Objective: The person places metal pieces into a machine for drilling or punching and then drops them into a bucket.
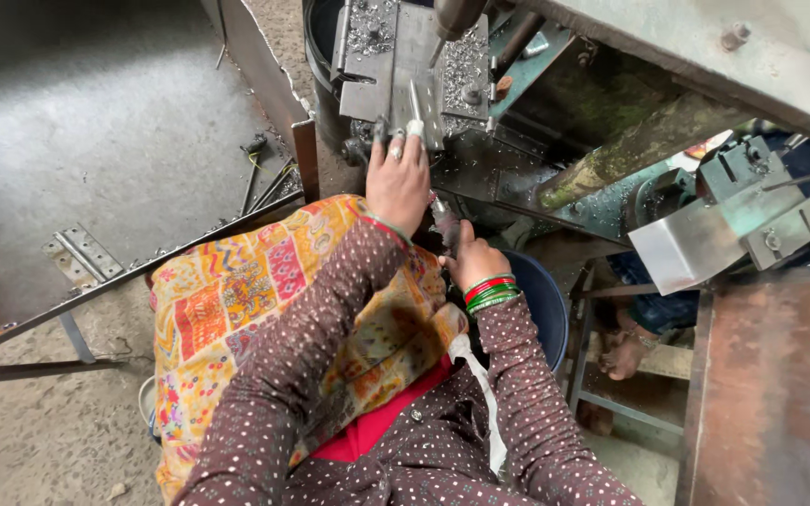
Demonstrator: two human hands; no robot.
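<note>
Grey steel, littered with bright metal shavings, is what my left hand point(397, 178) rests against: the flat grey steel work table of the drill machine point(405, 56). My fingers are stretched out and spread along its front edge, with the fingertips point(396, 141) pressing on a narrow grey metal strip point(416, 105) that lies upright-on across the plate, below the dark drill head point(457, 17). That hand is open and flat, pinning rather than clutching.

My right hand point(472, 258) sits lower and nearer to me, curled closed around a dark, grimy handle point(444, 221) that sticks up from the fist toward the machine. Red and green bangles point(489, 292) ring that wrist.

Both arms are in brown sleeves with small white dots, and a patterned yellow and orange cloth point(236, 309) lies over my lap. Just beside my right forearm stands a dark blue plastic tub point(541, 300). To my left, on the grey concrete floor, lie flat metal hinge-like plates point(82, 255). On the right, another person's bare foot point(622, 354) shows under a rusty metal bench point(761, 375).
</note>
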